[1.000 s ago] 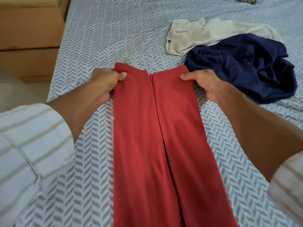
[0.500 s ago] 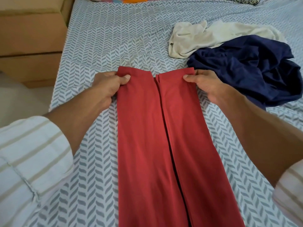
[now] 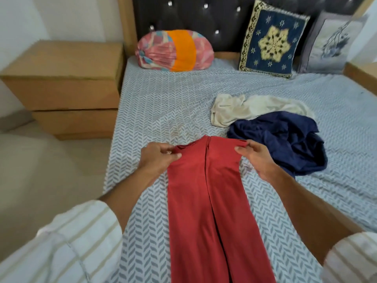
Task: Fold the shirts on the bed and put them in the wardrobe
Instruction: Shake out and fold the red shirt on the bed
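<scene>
A red shirt [image 3: 212,201] lies lengthwise on the bed [image 3: 163,111], both sides folded in to meet at a centre seam. My left hand [image 3: 161,158] pinches its far left corner and my right hand [image 3: 257,158] pinches its far right corner. The far end is lifted and bunched slightly off the sheet. To the right lie a crumpled navy shirt [image 3: 285,144] and, behind it, a crumpled cream shirt [image 3: 253,109]. No wardrobe is in view.
A wooden bedside cabinet [image 3: 67,88] stands left of the bed. At the padded headboard [image 3: 193,23] sit a pink and orange bolster [image 3: 175,51], a navy patterned cushion [image 3: 273,39] and a grey cushion [image 3: 330,41]. Beige floor [image 3: 47,170] is at left.
The view has tilted up, now showing the headboard and cushions. Both hands have raised the shirt's far end off the sheet and drawn its corners inward.
</scene>
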